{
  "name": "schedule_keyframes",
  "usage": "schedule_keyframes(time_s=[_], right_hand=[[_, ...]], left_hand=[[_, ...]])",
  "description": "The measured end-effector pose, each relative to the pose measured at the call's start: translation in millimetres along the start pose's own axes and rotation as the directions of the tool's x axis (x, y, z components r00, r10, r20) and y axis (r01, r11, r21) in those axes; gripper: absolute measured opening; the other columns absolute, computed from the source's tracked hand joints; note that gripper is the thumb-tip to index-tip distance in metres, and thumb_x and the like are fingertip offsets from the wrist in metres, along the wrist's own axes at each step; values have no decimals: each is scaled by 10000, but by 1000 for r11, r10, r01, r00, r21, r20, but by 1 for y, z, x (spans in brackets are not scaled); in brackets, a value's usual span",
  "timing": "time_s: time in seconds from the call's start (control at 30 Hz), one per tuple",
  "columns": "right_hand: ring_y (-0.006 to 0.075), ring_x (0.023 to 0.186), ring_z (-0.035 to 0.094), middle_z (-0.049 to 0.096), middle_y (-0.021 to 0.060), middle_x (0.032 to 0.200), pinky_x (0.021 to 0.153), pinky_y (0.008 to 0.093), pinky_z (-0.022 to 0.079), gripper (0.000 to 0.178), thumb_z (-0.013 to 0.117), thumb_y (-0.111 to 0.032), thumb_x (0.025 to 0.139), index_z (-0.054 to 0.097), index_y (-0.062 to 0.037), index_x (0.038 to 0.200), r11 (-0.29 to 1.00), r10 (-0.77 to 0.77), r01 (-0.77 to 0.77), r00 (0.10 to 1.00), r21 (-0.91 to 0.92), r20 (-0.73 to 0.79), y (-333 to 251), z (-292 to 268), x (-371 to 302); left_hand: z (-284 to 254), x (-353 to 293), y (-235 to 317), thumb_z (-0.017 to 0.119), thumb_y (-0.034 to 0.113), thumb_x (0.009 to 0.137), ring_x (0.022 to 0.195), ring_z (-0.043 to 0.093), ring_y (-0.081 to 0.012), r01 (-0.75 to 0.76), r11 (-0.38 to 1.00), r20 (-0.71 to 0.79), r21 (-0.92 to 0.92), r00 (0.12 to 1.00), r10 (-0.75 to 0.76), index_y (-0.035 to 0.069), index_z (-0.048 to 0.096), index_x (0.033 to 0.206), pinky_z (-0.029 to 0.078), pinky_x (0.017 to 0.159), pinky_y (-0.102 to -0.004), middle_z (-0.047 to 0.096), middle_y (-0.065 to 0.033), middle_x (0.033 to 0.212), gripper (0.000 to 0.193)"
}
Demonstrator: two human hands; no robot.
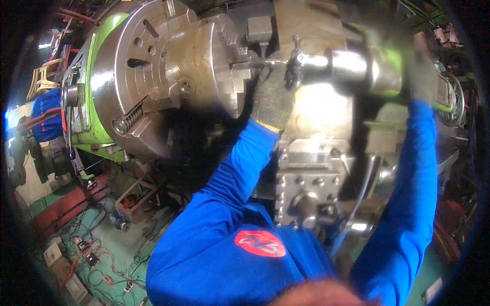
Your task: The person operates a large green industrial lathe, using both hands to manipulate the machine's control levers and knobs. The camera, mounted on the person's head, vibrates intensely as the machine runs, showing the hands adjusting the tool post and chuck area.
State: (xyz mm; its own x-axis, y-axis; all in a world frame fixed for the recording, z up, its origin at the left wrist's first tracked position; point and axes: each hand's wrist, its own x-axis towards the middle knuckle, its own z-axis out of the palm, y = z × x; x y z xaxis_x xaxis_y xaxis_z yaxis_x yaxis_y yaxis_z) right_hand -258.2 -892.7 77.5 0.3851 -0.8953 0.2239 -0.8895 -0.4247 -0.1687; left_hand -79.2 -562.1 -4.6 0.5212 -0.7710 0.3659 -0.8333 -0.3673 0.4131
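Note:
My left hand [274, 97], in a dark grey work glove, reaches up between the big lathe chuck [196, 66] and the tailstock [385, 69]. Its fingers curl at a thin metal piece in line with the chuck jaws [239, 81]; what they grip is mostly hidden. Just right of the fingers, an upright metal bar with a knobbed top [296, 48] crosses the shiny tailstock spindle [347, 64]. My right hand [421, 69], gloved too, is at the tailstock's far right end, smeared by motion, so its fingers do not show clearly.
Below my left hand stands the bolted carriage [308, 191] with a curved lever [365, 188]. A slotted faceplate [130, 81] backs the chuck. A handwheel [452, 99] sits at right. Cables [109, 270] and a red beam [71, 204] lie at lower left.

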Motion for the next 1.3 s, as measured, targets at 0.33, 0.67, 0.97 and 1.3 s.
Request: schedule_keyframes(time_s=[0.33,0.67,0.97,1.3], right_hand=[[441,1165,629,657,281,1243,1011,495,485,749,556,-673,900,677,-31,1267,1000,-28,28,999,-9,-30,-5,-6,-4],[430,1200,616,644,249,1298,1027,491,480,782,581,-674,881,624,-46,1345,998,-39,42,997,38,-64,1,-6,-6],[433,1277,560,580,257,1388,1068,487,449,847,573,-673,888,504,-54,1462,1000,12,-11,998,-20,65,-14,-17,-11],[451,1199,609,619,260,1324,1012,499,489,774,574,-679,891,478,-222,1508,999,3,-3,1000,-51,-4,3,-1,-1]], left_hand=[[1,1,1,671,191,918,1003,586,-405,103,992,57,-75,993,-99,-29,594,1145,487,907,-461,637,-224,1085,325],[2,3,4,695,231,906,930,584,-424,-85,996,-120,7,989,85,4,647,1019,502,838,-501,609,-216,996,258],[5,3,-4,685,252,919,882,577,-388,-169,977,-119,127,976,184,21,654,966,498,803,-475,598,-200,956,237],[23,-8,-25,668,236,932,960,592,-365,-13,996,53,-87,998,18,36,653,1032,489,865,-466,625,-182,1006,225]])
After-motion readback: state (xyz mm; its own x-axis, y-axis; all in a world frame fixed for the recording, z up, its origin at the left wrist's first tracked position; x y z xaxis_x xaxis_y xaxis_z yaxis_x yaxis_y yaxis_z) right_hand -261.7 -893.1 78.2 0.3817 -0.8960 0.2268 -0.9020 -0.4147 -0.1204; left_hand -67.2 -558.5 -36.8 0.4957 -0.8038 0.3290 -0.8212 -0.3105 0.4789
